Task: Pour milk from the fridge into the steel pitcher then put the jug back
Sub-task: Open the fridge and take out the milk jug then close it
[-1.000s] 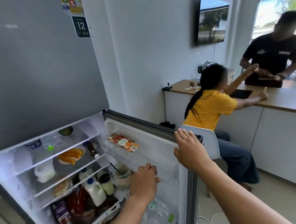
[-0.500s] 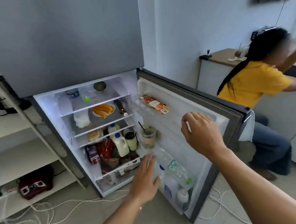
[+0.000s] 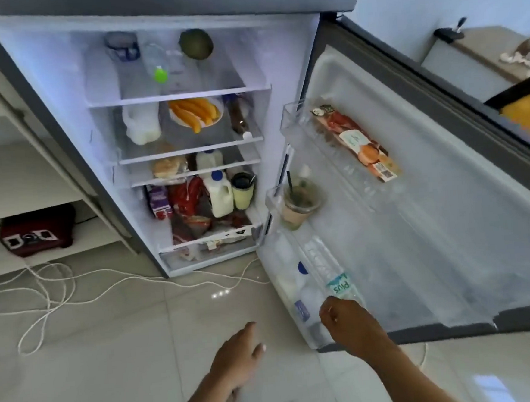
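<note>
Right hand (image 3: 347, 319) reaches into open fridge door (image 3: 431, 220) bottom bin

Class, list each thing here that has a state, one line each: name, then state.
Grey fridge door: wide open.
White blue-capped milk jug: capped, upright on the shelf.
Clear plastic iced-drink cup: upright in the door rack.
Left hand: open, empty.
Right hand: at the bottom door rack, grip unclear.

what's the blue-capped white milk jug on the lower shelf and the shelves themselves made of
The blue-capped white milk jug looks like semi-opaque moulded plastic with a matt finish: it has a moulded handle and the milk shows faintly through. The fridge shelves appear to be clear glass or plastic, since items below show through them; which one cannot be told.
</note>
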Motion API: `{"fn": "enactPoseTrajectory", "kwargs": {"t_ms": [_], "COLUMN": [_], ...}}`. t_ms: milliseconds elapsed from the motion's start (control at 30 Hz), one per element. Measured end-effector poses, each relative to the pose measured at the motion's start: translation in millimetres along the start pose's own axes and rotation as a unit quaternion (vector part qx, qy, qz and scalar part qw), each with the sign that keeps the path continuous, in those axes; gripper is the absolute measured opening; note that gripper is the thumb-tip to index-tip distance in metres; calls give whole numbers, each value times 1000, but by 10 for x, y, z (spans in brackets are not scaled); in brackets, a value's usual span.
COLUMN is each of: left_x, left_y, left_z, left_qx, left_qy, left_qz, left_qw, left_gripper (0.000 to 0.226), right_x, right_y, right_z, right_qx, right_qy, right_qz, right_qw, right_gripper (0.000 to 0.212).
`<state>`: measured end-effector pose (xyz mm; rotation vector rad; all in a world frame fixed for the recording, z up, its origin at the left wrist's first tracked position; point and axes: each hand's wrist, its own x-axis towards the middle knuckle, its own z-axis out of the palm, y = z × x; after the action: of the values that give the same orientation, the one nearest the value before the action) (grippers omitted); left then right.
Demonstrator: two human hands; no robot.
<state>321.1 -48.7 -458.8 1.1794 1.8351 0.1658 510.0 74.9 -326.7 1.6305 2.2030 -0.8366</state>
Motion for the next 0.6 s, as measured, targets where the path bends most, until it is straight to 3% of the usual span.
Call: {"fn": "enactPoseTrajectory", "kwargs": {"t_ms": [100,200,300,400,600], "left_x": [435,891,1329,1762,2319], "left_y": [-26,15,143,357,771], "left_z": [98,164,260,366,542], "left_qx": [-48,-86,-122,-136,-202], "left_qy": [-19,-32,-45,-64,-73], "left_qz": [-20,-34,-37,-27,-62], "left_qw": [998,995,991,988,975], "left_gripper": [56,51,50,50,56], "right_x": [332,619,897,1186,1299], "right_y": [-40,-111,-99,16,185], "right_z": [220,327,262,181,136], "right_qx": [30,-30,-130,-186,-174], "right_qy": [12,146,234,213,157], "right_qz": [-7,-62,-88,-74,-108], "right_qw": [999,987,959,956,966], "right_gripper": [26,25,47,66,64]}}
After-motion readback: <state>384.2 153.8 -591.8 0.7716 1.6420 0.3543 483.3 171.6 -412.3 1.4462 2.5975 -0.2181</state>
